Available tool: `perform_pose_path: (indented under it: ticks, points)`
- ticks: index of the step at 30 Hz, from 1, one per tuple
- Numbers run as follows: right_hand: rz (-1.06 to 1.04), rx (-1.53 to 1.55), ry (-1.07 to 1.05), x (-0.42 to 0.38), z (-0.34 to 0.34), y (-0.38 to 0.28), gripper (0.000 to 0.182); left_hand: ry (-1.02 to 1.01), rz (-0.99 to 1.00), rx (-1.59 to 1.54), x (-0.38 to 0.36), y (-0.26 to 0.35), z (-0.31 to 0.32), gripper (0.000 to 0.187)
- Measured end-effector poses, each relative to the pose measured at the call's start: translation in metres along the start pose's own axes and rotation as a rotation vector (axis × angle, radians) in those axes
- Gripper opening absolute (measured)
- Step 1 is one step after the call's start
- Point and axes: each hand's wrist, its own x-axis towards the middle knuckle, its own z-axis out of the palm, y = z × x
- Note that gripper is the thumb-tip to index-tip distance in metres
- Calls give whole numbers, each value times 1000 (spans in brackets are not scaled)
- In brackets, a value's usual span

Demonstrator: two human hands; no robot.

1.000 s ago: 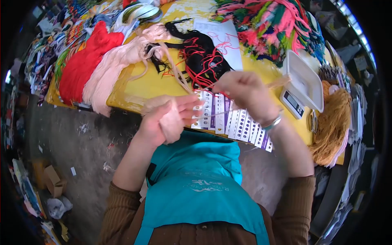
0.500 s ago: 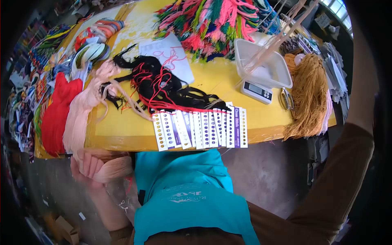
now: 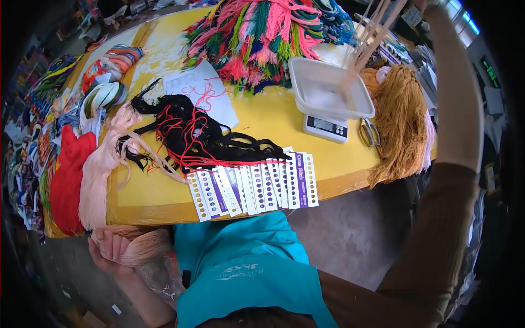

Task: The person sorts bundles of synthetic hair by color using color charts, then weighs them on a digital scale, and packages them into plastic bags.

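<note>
My left hand (image 3: 113, 249) is closed around a skein of pale peach-tan thread (image 3: 149, 246), just below the table's left front edge. My right hand (image 3: 429, 7) is raised at the top right, mostly cut off by the frame, with its fingers hidden. Near it, long beige thread strands (image 3: 383, 33) run from the top edge down to a white plastic tray (image 3: 306, 90) on a digital scale (image 3: 326, 127). A pale peach hank (image 3: 97, 186) and a red hank (image 3: 71, 175) hang over the table edge above my left hand.
On the yellow table (image 3: 147, 191) lie black thread (image 3: 188, 126) tangled with red strands, overlapping punched "Cross Stitch" cards (image 3: 299, 180), scissors (image 3: 369, 133) and a golden-brown hank (image 3: 402, 120). A multicoloured thread pile (image 3: 262, 38) sits at the back.
The view has shifted, so the table's contents appear further left and slightly lower. My raised right arm now shows up to the hand at the top edge. My left hand keeps its skein.
</note>
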Motion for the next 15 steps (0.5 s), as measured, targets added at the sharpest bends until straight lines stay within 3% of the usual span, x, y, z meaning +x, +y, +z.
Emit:
perform_pose_path:
  ticks: [2,3,5,7,8,10,12,13,15]
  points:
    - [98,-297,-304,-15,-23,83,20,-3,-12,1,1,-3,3,27]
    - [-16,-616,-558,-11,-56,139,25,3,-18,-3,2,-5,4,27]
    - [96,-1104,-780,-46,-81,215,19,8,-28,-7,4,-6,5,26]
    - [-285,-1448,-659,-102,-103,252,17,7,-32,-9,6,-8,4,26]
    - [-230,-1448,-514,-131,-99,245,19,6,-37,-11,7,-9,4,26]
    - [-370,-1334,-329,-166,-106,247,15,15,-44,-13,8,-12,6,24]
    - [-524,-1205,-248,-201,-109,246,9,18,-50,-15,9,-15,7,25]
    - [-417,-1203,-302,-216,-112,245,8,21,-53,-18,11,-16,7,25]
    - [-516,-1258,-306,-243,-115,240,24,21,-59,-16,12,-19,6,25]
